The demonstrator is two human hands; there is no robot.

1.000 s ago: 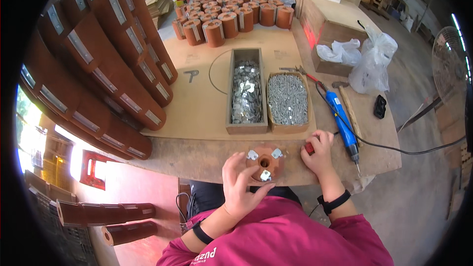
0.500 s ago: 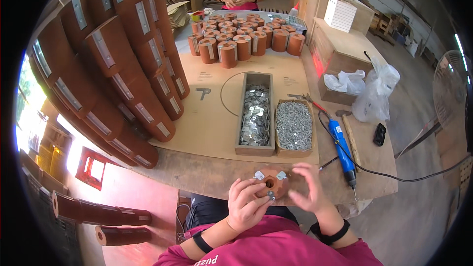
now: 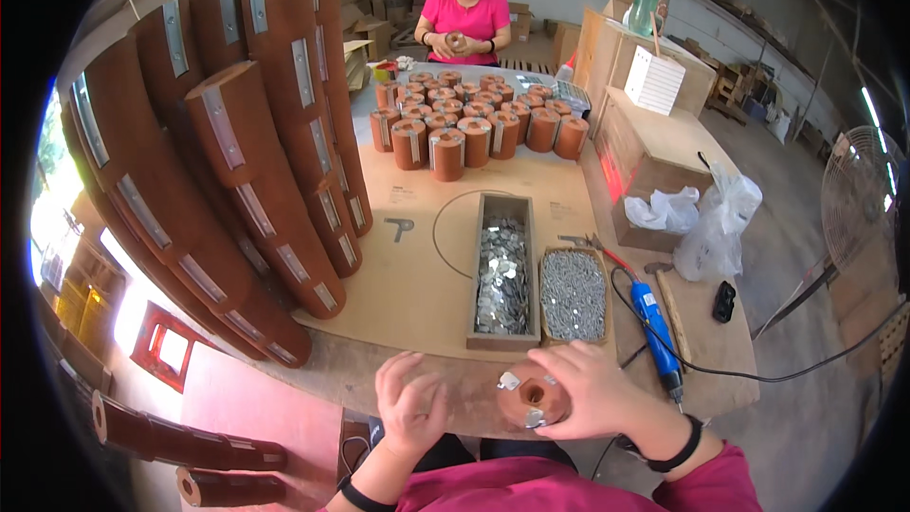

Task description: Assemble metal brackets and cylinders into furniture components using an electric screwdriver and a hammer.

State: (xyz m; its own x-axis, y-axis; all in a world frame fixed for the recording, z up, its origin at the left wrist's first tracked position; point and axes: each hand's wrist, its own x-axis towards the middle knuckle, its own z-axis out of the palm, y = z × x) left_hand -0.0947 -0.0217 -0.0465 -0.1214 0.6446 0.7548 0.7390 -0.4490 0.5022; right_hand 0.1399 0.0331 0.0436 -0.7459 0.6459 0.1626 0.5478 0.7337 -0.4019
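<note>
My right hand [image 3: 590, 391] is wrapped round the right side of a reddish-brown cylinder [image 3: 512, 405] at the table's front edge. The cylinder's top face has a round centre hole and small silvery metal tabs near its rim; my fingers cover part of it. To its left, my left hand [image 3: 409, 406] is raised, fingers loosely bent and apart, holding nothing that I can see. Beyond the cylinder stands a long wooden box [image 3: 534, 313] of flat metal pieces, beside a carton of screws [image 3: 573, 294].
Tall stacks of brown cylinders [image 3: 275, 161] rise at the left. Several short cylinders [image 3: 447, 154] stand at the far end, where a co-worker [image 3: 463, 14] in pink holds one. A blue electric screwdriver [image 3: 654, 332], its cable and a hammer [image 3: 675, 313] lie at right, near plastic bags [image 3: 716, 228].
My left hand has let go of the cylinder and moved left. My right hand has closed round the cylinder's right side. The view has tilted up, showing more of the co-worker.
</note>
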